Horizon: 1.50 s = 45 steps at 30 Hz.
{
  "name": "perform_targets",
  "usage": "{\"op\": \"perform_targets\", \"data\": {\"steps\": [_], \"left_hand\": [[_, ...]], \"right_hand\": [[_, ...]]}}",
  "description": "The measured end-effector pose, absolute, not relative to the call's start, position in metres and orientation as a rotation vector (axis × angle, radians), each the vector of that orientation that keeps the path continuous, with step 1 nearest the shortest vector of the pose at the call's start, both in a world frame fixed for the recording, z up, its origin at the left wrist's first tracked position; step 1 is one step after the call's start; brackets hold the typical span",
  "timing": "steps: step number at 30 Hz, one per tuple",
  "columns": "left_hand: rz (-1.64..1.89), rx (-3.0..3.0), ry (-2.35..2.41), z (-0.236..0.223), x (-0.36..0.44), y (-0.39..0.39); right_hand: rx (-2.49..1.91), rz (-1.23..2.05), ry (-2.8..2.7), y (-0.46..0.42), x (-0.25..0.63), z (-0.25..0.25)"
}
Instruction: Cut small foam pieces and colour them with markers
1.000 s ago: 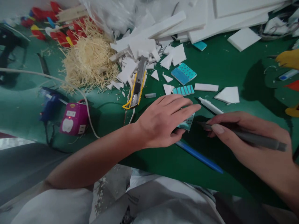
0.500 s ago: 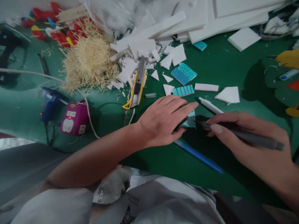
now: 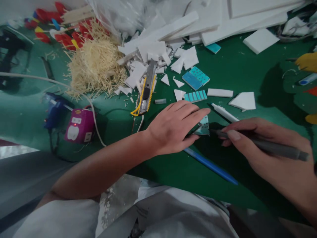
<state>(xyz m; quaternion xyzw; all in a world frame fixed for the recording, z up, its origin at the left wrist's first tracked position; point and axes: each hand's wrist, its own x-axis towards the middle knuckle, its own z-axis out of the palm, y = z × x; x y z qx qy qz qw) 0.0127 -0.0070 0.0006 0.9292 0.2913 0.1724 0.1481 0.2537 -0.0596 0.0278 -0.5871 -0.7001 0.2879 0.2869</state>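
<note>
My left hand [image 3: 173, 128] lies over a small teal patterned piece [image 3: 204, 126], its fingers closed on it and hiding most of it. Between the thumb and fingers of my right hand [image 3: 269, 145] is a dark grey marker pen [image 3: 279, 148], its tip close to the piece's right edge; whether they touch I cannot tell. A blue pen [image 3: 213, 167] rests on the green table just below. Above my hands lie a teal striped piece [image 3: 195, 96], a blue and teal dotted piece [image 3: 196, 78] and a white marker [image 3: 225, 112].
A yellow utility knife [image 3: 146, 91] and a small grey cap [image 3: 160, 101] lie left of centre. Farther off are white foam scraps [image 3: 155, 51] and a heap of straw-coloured shreds [image 3: 97, 59]. A purple power adapter [image 3: 80, 125], a blue glue gun [image 3: 55, 109] and cords occupy the left.
The marker pen and my right hand have shifted slightly right, away from the teal piece. My left hand stays on the piece. The whole view has moved a little.
</note>
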Motion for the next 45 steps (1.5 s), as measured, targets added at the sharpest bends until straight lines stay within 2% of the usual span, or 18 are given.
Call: {"op": "perform_targets", "data": {"steps": [9, 27, 32, 38, 45], "left_hand": [[0.446, 2.663, 0.850, 0.001, 0.013, -0.007], [0.443, 2.676, 0.856, 0.001, 0.014, -0.007], [0.467, 2.676, 0.855, 0.001, 0.013, -0.007], [0.537, 2.699, 0.856, -0.001, 0.009, -0.005], [0.522, 2.698, 0.872, 0.000, 0.007, -0.005]], "right_hand": [[-1.563, 0.694, -1.955, -0.057, 0.253, 0.029], [-1.568, 0.772, -1.887, -0.059, 0.250, 0.032], [-1.530, 0.560, -2.042, -0.063, 0.255, 0.034], [-1.213, -0.107, -2.585, -0.056, 0.274, 0.024], [-1.148, -0.161, -2.693, -0.055, 0.268, 0.024]]}}
